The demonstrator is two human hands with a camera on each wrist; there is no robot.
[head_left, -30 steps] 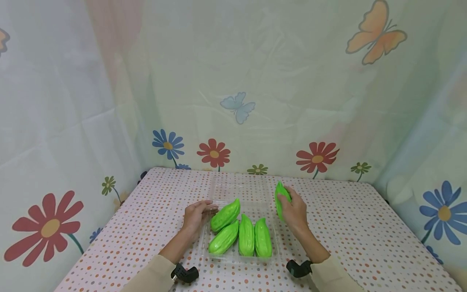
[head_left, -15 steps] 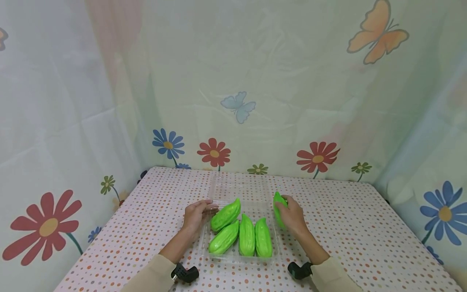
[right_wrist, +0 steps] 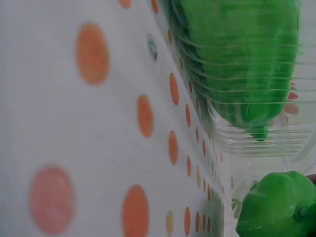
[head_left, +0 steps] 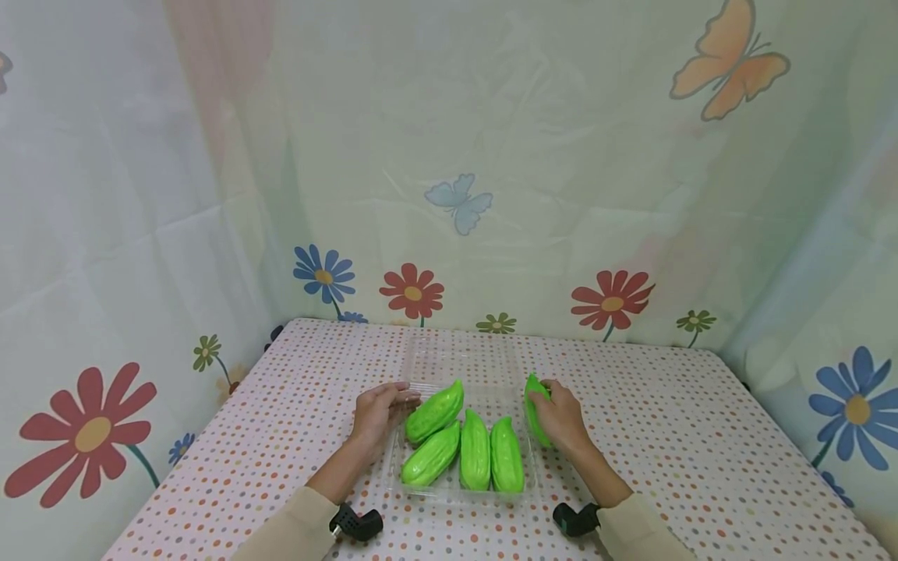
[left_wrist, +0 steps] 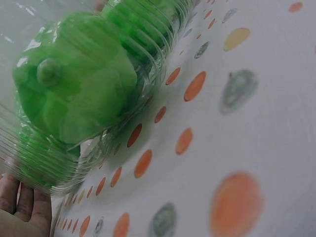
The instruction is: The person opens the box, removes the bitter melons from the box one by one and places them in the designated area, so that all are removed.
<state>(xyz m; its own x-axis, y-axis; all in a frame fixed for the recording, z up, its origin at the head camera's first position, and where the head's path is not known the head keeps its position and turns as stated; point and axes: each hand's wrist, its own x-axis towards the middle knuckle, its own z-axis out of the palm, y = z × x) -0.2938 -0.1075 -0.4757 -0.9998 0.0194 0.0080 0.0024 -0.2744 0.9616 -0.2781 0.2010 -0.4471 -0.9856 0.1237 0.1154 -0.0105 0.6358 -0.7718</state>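
A hinged clear plastic container [head_left: 452, 496] lies with its lid [head_left: 459, 362] folded back. Several bright green bitter melons [head_left: 475, 452] with ridged skins fill its base, the two on the left slanting. My left hand [head_left: 379, 413] touches the left side of the container near the hinge, fingers fairly straight; those fingers [left_wrist: 29, 207] show beside the wall in the left wrist view. Just outside the container's right side, my right hand [head_left: 564, 417] grips another bitter melon [head_left: 535, 405], tip pointing away. In the right wrist view, this held melon [right_wrist: 279, 205] is partly cut off.
A pale cloth with coloured dots [head_left: 673, 436] covers the table. Printed curtains [head_left: 533, 234] with flowers and butterflies rise behind it and on both sides. Black wrist devices [head_left: 358, 524] sit at both sleeve cuffs.
My right hand has lowered the bitter melon toward me, close beside the container's right side, slowing in the last half second. My left hand and the melons in the container have stayed put.
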